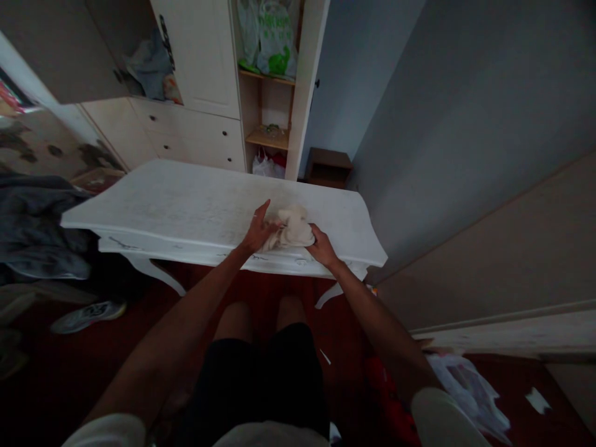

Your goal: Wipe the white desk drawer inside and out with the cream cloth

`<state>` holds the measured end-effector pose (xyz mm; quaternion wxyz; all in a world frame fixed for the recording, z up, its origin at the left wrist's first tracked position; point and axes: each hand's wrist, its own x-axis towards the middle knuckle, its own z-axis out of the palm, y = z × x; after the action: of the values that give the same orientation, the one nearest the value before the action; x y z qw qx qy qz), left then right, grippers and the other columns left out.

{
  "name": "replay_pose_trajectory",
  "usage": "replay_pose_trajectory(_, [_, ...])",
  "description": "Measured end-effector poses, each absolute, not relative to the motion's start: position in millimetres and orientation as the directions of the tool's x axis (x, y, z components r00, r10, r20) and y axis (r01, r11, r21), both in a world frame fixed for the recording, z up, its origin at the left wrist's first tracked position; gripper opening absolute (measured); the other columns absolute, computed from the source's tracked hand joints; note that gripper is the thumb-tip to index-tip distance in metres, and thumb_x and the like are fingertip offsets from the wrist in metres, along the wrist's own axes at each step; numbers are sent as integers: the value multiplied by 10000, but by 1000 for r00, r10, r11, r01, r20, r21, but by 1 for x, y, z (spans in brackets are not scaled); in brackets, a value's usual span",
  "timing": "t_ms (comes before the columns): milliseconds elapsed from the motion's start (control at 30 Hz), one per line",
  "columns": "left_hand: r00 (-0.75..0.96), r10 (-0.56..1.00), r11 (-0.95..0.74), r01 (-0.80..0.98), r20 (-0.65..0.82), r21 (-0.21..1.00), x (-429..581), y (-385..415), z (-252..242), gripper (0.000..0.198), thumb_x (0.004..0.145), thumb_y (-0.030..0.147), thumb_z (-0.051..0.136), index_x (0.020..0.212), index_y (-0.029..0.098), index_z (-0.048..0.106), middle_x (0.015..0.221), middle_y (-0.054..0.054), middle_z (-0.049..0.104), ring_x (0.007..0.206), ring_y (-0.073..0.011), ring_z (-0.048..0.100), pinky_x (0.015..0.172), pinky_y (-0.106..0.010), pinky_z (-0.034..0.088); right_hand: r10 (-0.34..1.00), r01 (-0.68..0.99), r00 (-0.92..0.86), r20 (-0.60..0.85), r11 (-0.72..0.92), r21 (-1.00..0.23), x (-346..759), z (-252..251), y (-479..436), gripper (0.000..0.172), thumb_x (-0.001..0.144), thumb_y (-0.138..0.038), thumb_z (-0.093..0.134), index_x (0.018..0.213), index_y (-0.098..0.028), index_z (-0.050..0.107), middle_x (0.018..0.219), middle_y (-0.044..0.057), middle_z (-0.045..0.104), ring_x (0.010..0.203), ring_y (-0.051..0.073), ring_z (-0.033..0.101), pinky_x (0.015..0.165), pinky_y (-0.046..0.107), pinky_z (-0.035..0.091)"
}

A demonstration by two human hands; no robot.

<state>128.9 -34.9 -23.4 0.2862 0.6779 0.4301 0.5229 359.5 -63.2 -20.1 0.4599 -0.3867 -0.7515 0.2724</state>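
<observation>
A crumpled cream cloth (297,228) lies bunched near the front edge of a white table (195,192) with curved legs. My right hand (322,246) grips the cloth's right side, thumb on top and fingers partly hidden beneath. At the cloth's left side, my left hand (261,230) has its fingers spread, one pointing up and away and others against the cloth. Greyish smudges mark the tabletop around and left of the cloth.
A white cabinet (205,56) stands behind the table, its open shelves holding plastic bags (274,40). Dark grey fabric (41,223) is heaped at left, above a shoe (88,315). A grey wall (465,124) rises at right; a plastic bag (470,391) lies on the floor.
</observation>
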Motion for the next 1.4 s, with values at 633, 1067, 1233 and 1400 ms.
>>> replay_pose_trajectory(633, [-251, 784, -269, 686, 567, 676, 103, -168, -77, 412, 782, 410, 658, 1125, 189, 605, 1155, -139, 644, 1109, -304, 602, 951, -450, 489, 846, 372, -345, 407, 521, -769, 415, -6, -60, 584, 838, -389, 667, 1386, -311, 483, 1484, 74, 486, 1388, 247, 426, 1152, 510, 339])
replay_pose_trajectory(1067, [-290, 800, -116, 784, 525, 610, 159, -136, -132, 337, 732, 328, 641, 1016, 147, 620, 1045, -178, 654, 1005, -331, 599, 874, -438, 476, 858, 803, -65, 509, 348, -484, 483, -47, -42, 245, 749, -175, 514, 910, -208, 696, 1047, 96, 730, 1033, 257, 645, 1023, 473, 472])
replay_pose_trajectory(1233, [-416, 812, -15, 687, 409, 727, 208, -142, -131, 366, 732, 277, 657, 1077, 181, 583, 1093, -150, 622, 1047, -333, 577, 930, -472, 453, 830, 866, -121, 545, 356, -351, 474, -44, -49, 289, 761, -151, 495, 967, -197, 693, 1072, 115, 707, 1043, 282, 611, 1019, 476, 456])
replay_pose_trajectory(1400, [-578, 793, 47, 375, 193, 926, 244, -143, -131, 393, 786, 293, 636, 1150, 211, 510, 1145, -137, 573, 1119, -317, 534, 974, -501, 420, 829, 870, -123, 545, 354, -343, 473, -44, -52, 285, 784, -166, 495, 992, -212, 684, 1070, 109, 695, 1032, 298, 592, 1009, 491, 451])
